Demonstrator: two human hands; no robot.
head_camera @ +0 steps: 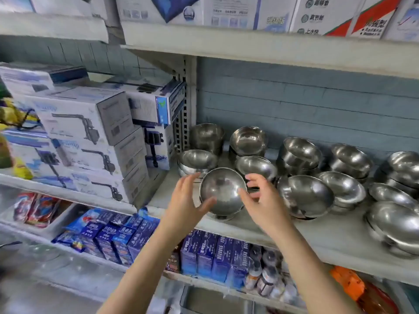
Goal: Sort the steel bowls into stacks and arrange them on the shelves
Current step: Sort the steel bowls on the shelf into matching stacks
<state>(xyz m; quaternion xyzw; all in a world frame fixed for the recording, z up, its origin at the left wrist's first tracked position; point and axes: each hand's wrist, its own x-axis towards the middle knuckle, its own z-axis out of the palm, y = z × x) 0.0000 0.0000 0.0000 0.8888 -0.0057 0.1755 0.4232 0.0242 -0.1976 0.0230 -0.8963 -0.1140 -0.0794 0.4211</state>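
Several stacks of steel bowls fill the middle shelf [317,236]. One tilted steel bowl [223,191] rests on a short stack at the shelf's front edge. My left hand [188,200] is at its left side with the fingers spread and the thumb lying across the lower rim. My right hand [263,198] is at its right side, fingers apart, with a fingertip at the rim. Neither hand closes around the bowl. Other stacks stand behind at the far left [207,137] and centre [248,141], and to the right [306,196] and far right [394,225].
White product boxes [90,137] are piled on the shelf to the left, beside a perforated upright post [183,123]. Blue cartons [210,254] and small bottles [263,277] sit on the shelf below. More boxes [317,14] line the top shelf.
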